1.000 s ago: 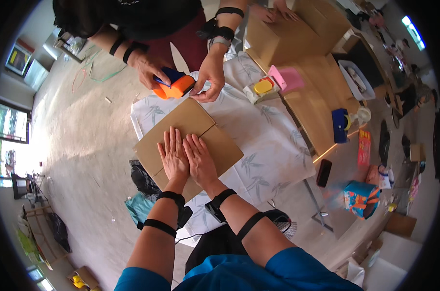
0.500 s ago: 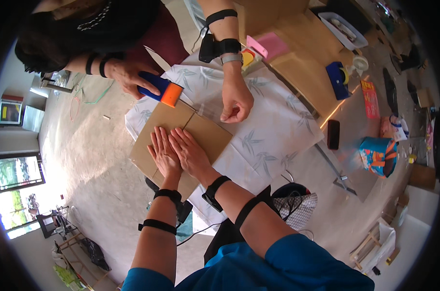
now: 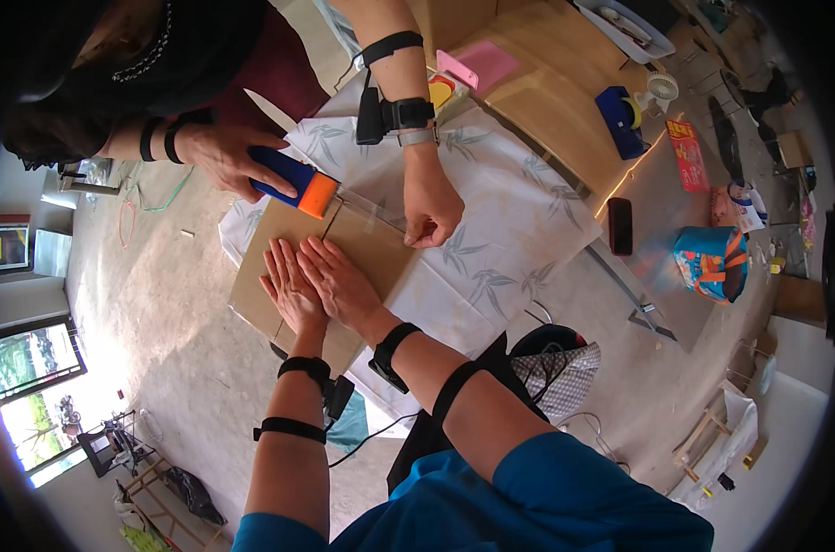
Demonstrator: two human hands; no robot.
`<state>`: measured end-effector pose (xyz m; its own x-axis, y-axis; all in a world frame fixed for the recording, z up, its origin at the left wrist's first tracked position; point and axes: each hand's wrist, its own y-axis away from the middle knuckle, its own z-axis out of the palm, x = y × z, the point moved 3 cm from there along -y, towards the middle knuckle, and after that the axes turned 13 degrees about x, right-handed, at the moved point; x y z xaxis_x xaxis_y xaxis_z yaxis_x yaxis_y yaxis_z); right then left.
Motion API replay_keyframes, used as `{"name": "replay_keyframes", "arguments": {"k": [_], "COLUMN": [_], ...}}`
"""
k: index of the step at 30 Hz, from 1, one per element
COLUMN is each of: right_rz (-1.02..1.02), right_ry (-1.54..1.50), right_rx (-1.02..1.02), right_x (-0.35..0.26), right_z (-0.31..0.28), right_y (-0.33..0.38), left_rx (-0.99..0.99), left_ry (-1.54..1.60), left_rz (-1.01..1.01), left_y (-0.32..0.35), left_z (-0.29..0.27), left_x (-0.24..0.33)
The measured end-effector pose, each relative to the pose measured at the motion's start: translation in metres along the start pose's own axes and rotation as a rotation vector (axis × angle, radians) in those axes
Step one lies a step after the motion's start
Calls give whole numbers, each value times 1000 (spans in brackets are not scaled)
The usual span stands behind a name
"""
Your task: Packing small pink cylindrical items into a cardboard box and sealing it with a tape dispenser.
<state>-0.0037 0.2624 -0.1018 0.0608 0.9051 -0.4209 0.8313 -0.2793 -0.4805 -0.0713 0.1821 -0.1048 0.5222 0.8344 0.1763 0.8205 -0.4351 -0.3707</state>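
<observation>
A brown cardboard box (image 3: 371, 250) rests on a table under a white leaf-patterned cloth, its flaps meeting in a seam. My left hand (image 3: 291, 293) lies flat on the box top with fingers stretched out. Right beside it, my right hand (image 3: 339, 281) also lies flat, fingers extended across the cardboard. Across from me a person grips a blue and orange tape dispenser (image 3: 293, 184) over the far part of the box. Clear tape (image 3: 371, 210) runs along there. That person's other hand (image 3: 433, 207) has curled fingers at the box's right corner.
The cloth (image 3: 491, 262) spreads to the right of the box. Beyond it are a brown board (image 3: 551, 115), another blue tape dispenser (image 3: 620, 120), a black phone (image 3: 621, 226) and a blue-orange bag (image 3: 710, 264). A checked bag (image 3: 555, 377) is near my right side.
The other person's free hand has come down to the box's right corner. The whole view has shifted slightly. My hands stay flat on the box.
</observation>
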Motion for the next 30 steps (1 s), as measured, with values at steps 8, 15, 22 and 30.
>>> {"name": "replay_keyframes", "arguments": {"k": [8,15,22,30], "right_rz": [7,24,5,-1], "right_ry": [-47,-93,-89,-48], "right_rx": [16,41,60,30], "right_x": [-1,0,1,1], "right_z": [1,1,1,0], "right_y": [0,-2,-1,-1], "left_rx": [9,0,11,26], "left_ry": [4,-2,24,25], "left_rz": [-10,-15,-1,-4], "left_y": [0,-1,-1,0], "left_z": [0,-1,4,4], "left_x": [-1,-2,-4,-4]}}
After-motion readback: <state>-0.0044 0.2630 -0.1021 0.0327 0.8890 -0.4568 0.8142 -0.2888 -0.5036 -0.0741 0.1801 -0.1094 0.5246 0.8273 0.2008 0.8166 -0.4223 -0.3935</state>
